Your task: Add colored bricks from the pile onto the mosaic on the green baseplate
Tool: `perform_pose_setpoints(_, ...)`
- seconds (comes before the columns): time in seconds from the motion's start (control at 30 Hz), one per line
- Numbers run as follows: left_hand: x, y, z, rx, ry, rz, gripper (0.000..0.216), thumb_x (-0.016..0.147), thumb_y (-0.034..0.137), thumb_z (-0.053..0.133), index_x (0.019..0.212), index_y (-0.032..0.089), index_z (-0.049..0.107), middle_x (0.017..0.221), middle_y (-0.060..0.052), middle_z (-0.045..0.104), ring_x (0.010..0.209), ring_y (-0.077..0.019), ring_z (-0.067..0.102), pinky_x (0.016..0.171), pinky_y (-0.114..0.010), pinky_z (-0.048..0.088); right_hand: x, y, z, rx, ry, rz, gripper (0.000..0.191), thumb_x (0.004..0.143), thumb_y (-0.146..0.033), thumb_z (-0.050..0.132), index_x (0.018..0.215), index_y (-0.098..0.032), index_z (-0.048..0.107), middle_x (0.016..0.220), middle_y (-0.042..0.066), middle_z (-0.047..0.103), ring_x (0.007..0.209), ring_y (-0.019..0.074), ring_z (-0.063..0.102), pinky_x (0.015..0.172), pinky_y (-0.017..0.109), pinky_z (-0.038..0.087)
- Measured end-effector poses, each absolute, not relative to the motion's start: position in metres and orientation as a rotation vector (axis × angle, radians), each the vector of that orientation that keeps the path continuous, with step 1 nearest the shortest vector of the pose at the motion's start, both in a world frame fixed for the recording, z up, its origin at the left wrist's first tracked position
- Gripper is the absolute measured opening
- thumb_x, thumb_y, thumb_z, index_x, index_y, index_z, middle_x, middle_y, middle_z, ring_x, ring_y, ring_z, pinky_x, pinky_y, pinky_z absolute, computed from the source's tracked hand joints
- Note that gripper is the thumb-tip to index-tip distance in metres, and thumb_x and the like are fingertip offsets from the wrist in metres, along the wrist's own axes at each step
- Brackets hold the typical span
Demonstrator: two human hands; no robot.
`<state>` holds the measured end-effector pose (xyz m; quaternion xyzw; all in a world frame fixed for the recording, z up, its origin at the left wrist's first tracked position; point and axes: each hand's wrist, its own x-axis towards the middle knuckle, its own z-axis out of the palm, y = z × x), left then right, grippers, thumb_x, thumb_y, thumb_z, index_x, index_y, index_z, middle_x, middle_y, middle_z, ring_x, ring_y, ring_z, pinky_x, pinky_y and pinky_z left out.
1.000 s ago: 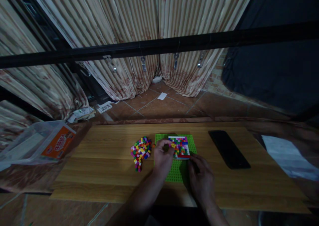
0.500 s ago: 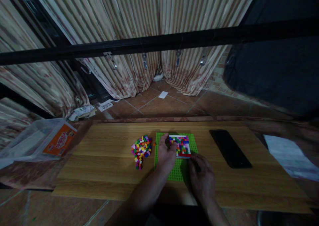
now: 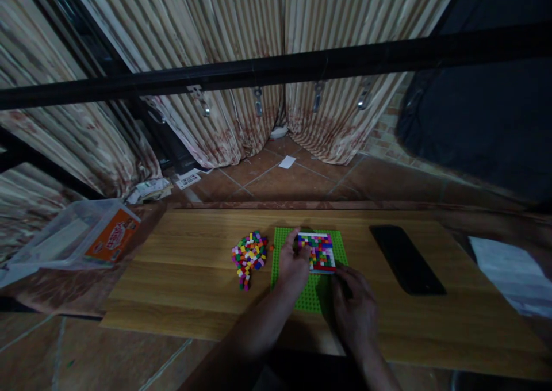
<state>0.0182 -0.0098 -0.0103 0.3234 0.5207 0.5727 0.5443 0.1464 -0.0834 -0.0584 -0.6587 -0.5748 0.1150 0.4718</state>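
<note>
A green studded baseplate (image 3: 308,299) lies on the wooden table. On its upper right part is a square mosaic of small coloured bricks (image 3: 321,256), with a white row at the top and a red one at the bottom. My left hand (image 3: 294,261) rests over the left side of the mosaic, thumb and forefinger apart, its other fingers hidden. At the mosaic's lower right corner, my right hand (image 3: 356,302) touches the edge with curled fingers; anything between those fingertips is too small to make out. Left of the baseplate sits a pile of loose bricks (image 3: 250,252).
A black phone (image 3: 407,259) lies on the table's right side, with a white paper (image 3: 509,273) beyond it. A clear plastic box (image 3: 56,241) with an orange label stands at the left. A dark bar (image 3: 267,69) crosses in front of the striped curtains.
The whole view has shifted slightly, so everything appears a little further right. Both hands keep nearly the same places on the mosaic; the left forefinger looks more stretched out.
</note>
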Motion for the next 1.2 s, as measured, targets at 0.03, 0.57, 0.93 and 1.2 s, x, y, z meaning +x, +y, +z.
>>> perform_pose_setpoints(0.03,0.018,-0.01,-0.009,0.732,1.212,1.366,0.051,0.071,0.014,0.071,0.121,0.02,0.067,0.096,-0.003,0.074,0.083,-0.0144,0.065,0.08,-0.025,0.051,0.146,-0.084,-0.058,-1.609,-1.412,0.285,0.033,0.093,-0.042,0.051,0.1,-0.017,0.071,0.111,0.016,0.069,0.103,0.0287,0.064,0.093,0.048,0.051)
perform_pose_setpoints(0.57,0.004,-0.012,-0.008,0.644,0.997,1.363,0.046,0.065,0.029,0.083,0.11,0.024,0.074,0.112,-0.005,0.073,0.105,-0.0224,0.066,0.095,-0.034,0.051,0.145,-0.081,-0.058,-1.561,-1.377,0.365,0.031,0.092,-0.041,0.053,0.1,-0.017,0.071,0.111,0.015,0.069,0.105,0.0284,0.064,0.096,0.05,0.05)
perform_pose_setpoints(0.93,-0.003,-0.01,-0.013,0.809,1.141,1.326,0.043,0.072,0.034,0.076,0.114,0.027,0.072,0.124,-0.004,0.07,0.117,-0.0257,0.063,0.101,-0.038,0.048,0.242,-0.071,-0.022,-1.738,-1.205,0.038,0.048,0.09,-0.055,0.05,0.11,-0.015,0.067,0.112,0.018,0.068,0.107,0.0319,0.062,0.095,0.05,0.048)
perform_pose_setpoints(1.2,-0.004,-0.006,-0.011,0.968,1.196,1.305,0.044,0.073,0.035,0.073,0.115,0.022,0.069,0.112,-0.005,0.073,0.103,-0.0211,0.066,0.093,-0.033,0.052,0.291,-0.036,-0.02,-2.406,-1.261,0.067,0.084,0.075,-0.075,0.055,0.128,-0.01,0.059,0.129,0.024,0.058,0.12,0.0453,0.051,0.094,0.057,0.044)
